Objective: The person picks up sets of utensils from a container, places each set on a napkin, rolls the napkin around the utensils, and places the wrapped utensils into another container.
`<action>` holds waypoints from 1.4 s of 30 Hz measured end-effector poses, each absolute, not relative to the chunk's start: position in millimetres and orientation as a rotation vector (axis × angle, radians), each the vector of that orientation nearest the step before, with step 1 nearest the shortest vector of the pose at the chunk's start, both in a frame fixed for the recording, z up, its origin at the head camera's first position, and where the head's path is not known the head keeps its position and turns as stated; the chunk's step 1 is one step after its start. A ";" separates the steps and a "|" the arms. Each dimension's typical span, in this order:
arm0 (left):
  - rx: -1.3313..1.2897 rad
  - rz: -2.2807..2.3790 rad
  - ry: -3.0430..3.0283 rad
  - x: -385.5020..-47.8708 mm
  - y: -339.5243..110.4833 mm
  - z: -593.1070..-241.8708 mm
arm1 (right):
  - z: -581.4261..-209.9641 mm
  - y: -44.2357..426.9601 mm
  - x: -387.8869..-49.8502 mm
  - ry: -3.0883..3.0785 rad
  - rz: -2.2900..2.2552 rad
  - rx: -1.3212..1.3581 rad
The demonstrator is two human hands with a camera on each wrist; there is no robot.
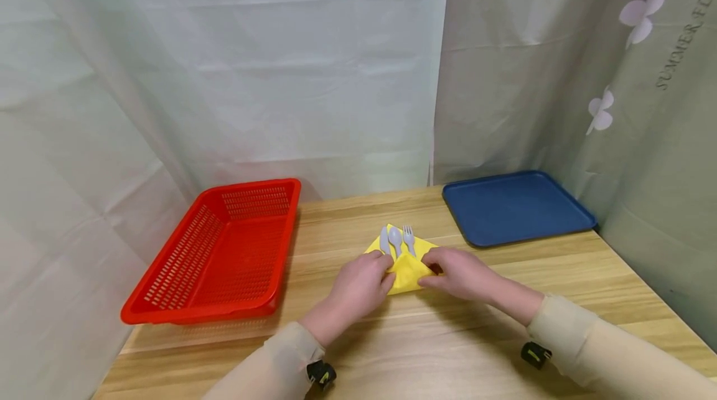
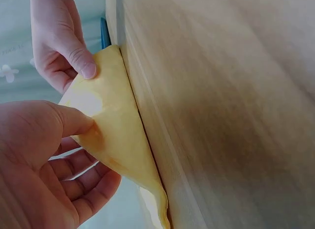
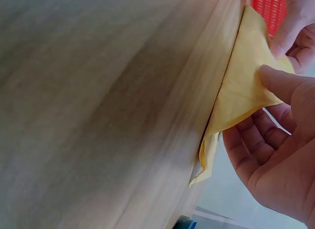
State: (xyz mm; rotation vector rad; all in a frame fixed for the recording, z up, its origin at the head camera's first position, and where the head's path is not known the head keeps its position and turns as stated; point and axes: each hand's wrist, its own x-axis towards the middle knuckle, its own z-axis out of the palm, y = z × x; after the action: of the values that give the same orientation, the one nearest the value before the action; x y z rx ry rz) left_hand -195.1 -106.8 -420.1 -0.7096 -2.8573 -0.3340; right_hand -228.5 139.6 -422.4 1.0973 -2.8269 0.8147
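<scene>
A yellow napkin (image 1: 407,275) lies on the wooden table with its near part folded up over the handles of a knife (image 1: 384,241), a spoon (image 1: 395,237) and a fork (image 1: 409,237). Their pale grey heads stick out at the far side, over the napkin's back corner. My left hand (image 1: 363,280) pinches the folded layer at its left edge, thumb on the near face and fingers behind. On the right edge my right hand (image 1: 456,271) pinches it likewise. Both wrist views show the thumbs pressing the yellow fold (image 2: 118,116); the cutlery is hidden there.
A red perforated basket (image 1: 280,263) stands on the left of the table (image 1: 426,350). At the back right lies a blue tray (image 1: 512,207). Pale curtains (image 1: 313,76) hang behind and at both sides.
</scene>
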 end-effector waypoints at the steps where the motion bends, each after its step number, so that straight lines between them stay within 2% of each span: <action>1: -0.699 -0.335 -2.861 -196.5 -106.9 -420.5 | -422.1 139.6 -229.4 -2.839 0.833 1.083; 14: -0.661 -0.336 -2.841 -214.1 -108.4 -428.5 | -423.1 140.8 -237.5 -2.949 0.911 0.910; 33: -0.605 -0.354 -2.888 -224.7 -105.9 -437.4 | -427.7 141.3 -234.7 -2.914 0.579 0.840; 37: -0.602 -0.340 -2.895 -226.5 -105.3 -438.5 | -429.9 140.0 -234.1 -2.816 0.493 0.922; 42: -0.588 -0.321 -2.915 -227.8 -104.1 -438.2 | -435.2 136.8 -237.7 -2.637 0.378 1.178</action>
State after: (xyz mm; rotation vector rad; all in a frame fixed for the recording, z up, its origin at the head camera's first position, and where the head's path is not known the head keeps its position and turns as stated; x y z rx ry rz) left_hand -227.8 -104.1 -438.2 -0.5879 -2.9155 -0.3212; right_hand -237.7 136.8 -435.2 1.1779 -2.6368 0.3777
